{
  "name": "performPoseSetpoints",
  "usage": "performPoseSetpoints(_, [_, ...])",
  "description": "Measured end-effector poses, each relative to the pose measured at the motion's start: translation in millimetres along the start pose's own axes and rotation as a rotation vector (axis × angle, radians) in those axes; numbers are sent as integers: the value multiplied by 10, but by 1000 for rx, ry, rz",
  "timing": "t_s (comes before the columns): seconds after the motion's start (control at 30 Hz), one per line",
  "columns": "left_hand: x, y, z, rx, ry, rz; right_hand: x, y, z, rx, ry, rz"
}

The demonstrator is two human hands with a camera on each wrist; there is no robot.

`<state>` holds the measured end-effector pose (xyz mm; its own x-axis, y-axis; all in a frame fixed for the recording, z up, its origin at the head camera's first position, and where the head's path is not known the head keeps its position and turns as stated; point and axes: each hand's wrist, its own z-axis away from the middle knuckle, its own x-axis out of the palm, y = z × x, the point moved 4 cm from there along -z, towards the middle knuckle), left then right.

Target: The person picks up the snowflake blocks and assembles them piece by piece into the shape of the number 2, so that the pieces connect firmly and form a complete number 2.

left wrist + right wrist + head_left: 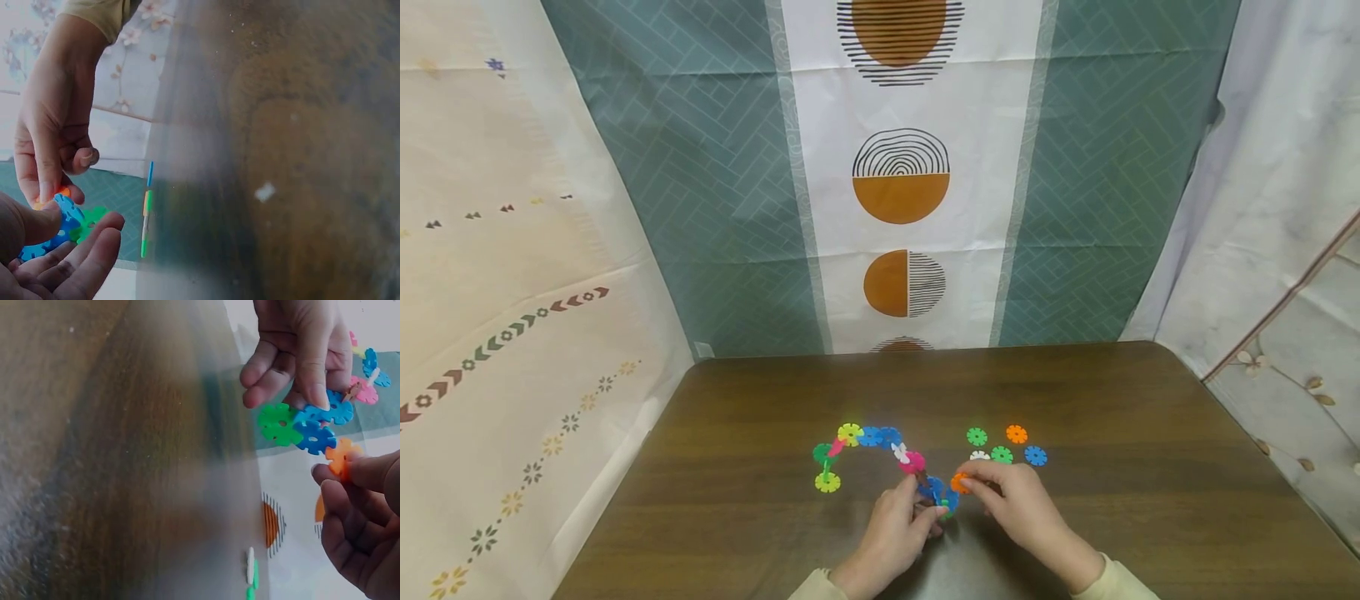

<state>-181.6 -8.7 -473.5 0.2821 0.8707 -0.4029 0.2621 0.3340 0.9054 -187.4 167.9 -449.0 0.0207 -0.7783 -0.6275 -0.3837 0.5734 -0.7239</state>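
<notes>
A curved chain of notched plastic snowflake discs runs over the table, from a yellow disc (827, 482) past a pink disc (913, 462) to my left hand (891, 529). That hand pinches the chain's near end, thumb on a blue disc (340, 411). Another blue disc (314, 437) and a green disc (278, 424) are joined there. Between thumb and fingertips my right hand (1018, 504) pinches an orange disc (340, 456). In the right wrist view its edge meets the lower blue disc's notched rim. My left fingers partly cover the joined discs in the head view.
Loose discs lie beyond my right hand: a green one (977, 437), an orange one (1017, 434), a blue one (1035, 456), a second green one (1002, 454) and a white one (979, 456). The brown table (737, 533) ends at a patterned curtain (902, 200).
</notes>
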Motion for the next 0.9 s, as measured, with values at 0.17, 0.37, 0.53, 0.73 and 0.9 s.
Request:
performPoseSetpoints(0.17, [24,8,-7,-18,14,74,11,-31,9,-98,54,38])
performPoseSetpoints(0.37, [28,20,-17,-24,49,101,11,-58,0,-183,109,89])
performPoseSetpoints(0.53, [42,9,-8,-40,47,109,35,-83,-6,-251,122,169])
performPoseSetpoints(0.73, [51,-5,-9,-26,39,108,38,-62,-40,-248,62,139])
performPoseSetpoints(0.9, [47,-13,-7,2,51,51,52,-38,-41,-210,-30,81])
